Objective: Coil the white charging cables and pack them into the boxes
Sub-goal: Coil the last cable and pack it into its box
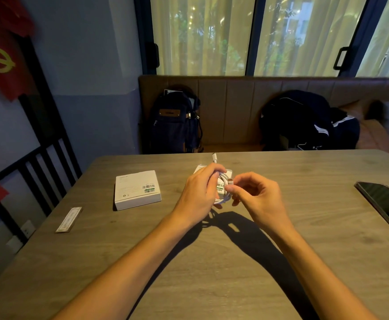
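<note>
the white charging cable point(222, 199) sits to the right of the closed white box point(138, 190), held just above the bench point(212, 262) between both hands. it is gathered into a small, loose coil of smooth, round cord. one short, straight plug point(214, 157) sticks out past the left hand, its long axis running almost straight away from the person, tip toward the bench's far edge. the left hand point(200, 190) wraps the coil, its fingers point(214, 168) curled over the top of the loops. the right hand point(260, 197) pinches a strand of the cable at the coil's right side between thumb and forefinger, and the other fingers point(246, 179) are loosely bent and spread behind. under the hands, right of the closed white box, lies a second white box point(198, 168), mostly hidden; a corner and a barcode label show between the hands, and whether it is open i cannot tell. the closed white box is flat, square and matte cardboard, with barcode stickers at its near right corner. left of it and nearer the person lies a thin, pale, oblong packet point(69, 220). far to the box's right, a glossy dark phone point(385, 204) lies face up at the bench's edge. the bench top is grey-brown wood grain.
</note>
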Action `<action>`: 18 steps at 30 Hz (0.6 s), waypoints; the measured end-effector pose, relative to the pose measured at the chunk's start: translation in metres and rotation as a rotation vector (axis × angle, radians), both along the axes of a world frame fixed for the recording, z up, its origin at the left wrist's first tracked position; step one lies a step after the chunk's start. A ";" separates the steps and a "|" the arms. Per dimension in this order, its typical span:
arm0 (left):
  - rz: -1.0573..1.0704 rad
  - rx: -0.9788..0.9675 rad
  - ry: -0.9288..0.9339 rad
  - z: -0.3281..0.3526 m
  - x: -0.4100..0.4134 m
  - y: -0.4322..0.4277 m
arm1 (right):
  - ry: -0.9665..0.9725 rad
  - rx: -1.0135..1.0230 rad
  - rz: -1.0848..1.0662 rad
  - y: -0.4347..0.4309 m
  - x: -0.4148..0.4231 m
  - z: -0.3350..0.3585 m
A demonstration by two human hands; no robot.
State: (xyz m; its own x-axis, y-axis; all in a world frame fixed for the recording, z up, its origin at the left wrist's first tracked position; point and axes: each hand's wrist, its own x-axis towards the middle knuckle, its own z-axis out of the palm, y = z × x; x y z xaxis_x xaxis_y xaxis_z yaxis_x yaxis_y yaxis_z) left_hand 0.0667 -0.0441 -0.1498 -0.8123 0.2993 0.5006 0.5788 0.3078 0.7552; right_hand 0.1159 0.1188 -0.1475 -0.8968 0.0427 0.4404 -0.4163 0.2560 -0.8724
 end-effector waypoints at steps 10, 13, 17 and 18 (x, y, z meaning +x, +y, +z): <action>-0.316 0.140 -0.484 0.013 -0.003 -0.010 | -0.011 -0.056 0.003 0.007 -0.003 0.000; -0.346 0.132 -0.507 0.012 -0.004 -0.016 | -0.026 -0.052 0.041 0.004 -0.002 0.000; -0.357 0.148 -0.523 0.015 -0.010 -0.024 | 0.024 -0.029 0.021 0.001 -0.001 0.000; -0.350 0.158 -0.521 0.017 -0.012 -0.028 | 0.038 -0.049 0.012 0.001 -0.001 0.000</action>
